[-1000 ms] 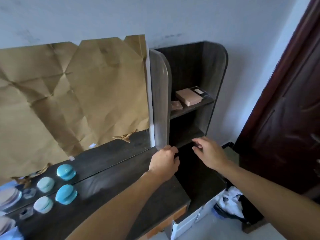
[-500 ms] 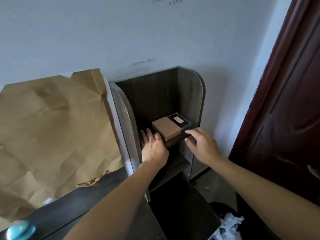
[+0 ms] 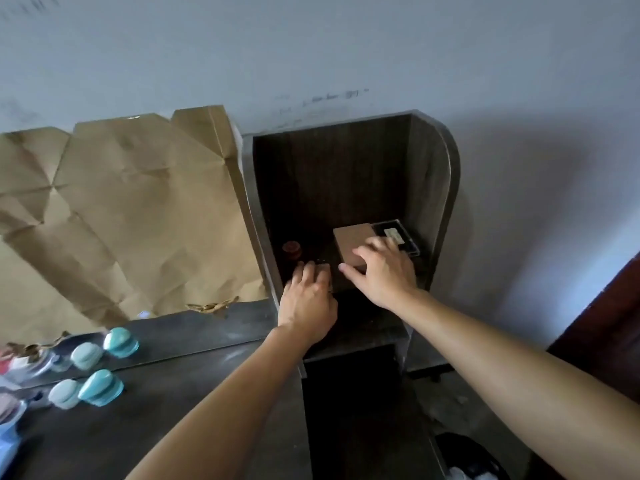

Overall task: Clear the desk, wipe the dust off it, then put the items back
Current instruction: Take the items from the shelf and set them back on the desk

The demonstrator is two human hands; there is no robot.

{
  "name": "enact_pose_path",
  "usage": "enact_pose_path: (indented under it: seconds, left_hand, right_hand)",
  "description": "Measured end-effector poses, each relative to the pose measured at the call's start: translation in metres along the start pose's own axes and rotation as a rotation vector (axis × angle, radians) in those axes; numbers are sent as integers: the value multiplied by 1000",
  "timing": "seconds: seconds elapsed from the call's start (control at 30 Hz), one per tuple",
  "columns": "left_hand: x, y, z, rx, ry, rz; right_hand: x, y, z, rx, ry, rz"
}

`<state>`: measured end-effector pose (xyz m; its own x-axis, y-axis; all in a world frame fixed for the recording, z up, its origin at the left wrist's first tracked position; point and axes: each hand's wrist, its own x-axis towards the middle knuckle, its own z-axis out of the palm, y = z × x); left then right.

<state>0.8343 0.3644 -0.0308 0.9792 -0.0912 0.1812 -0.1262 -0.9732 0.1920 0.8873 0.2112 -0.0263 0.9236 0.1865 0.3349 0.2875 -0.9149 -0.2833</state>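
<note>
Dark shelf (image 3: 429, 174): left hand (image 3: 307, 296) curls round a small block (image 3: 324, 269), right hand (image 3: 386, 271) lies spread on the box (image 3: 351, 239). Pinch the box's sides, then lift both clear.

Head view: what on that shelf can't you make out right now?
Head view, all of it:
Small thing: left hand fingers cover most of it; what it is, and whether it is gripped, is unclear.
Box: right hand hides its near edge; gripping or resting, cannot tell.
Black case: label too small to read.
Round brown thing: in shadow, unidentifiable.
Clutter: cut off by the left edge, blurred.
</note>
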Motion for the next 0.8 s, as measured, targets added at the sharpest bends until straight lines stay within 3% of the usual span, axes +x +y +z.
enact_pose_path:
  seconds: [0.2, 0.4, 0.8]
  left_hand:
    - [-20, -2, -10, 97, -2, 40]
    - [-50, -14, -15, 64, -3, 44]
    - [-130, -80, -17, 7, -33, 26]
  right_hand:
    - [2, -12, -1, -49, -53, 47]
    - [-7, -6, -5, 33, 10, 29]
    - [-22, -60, 0, -12, -37, 298]
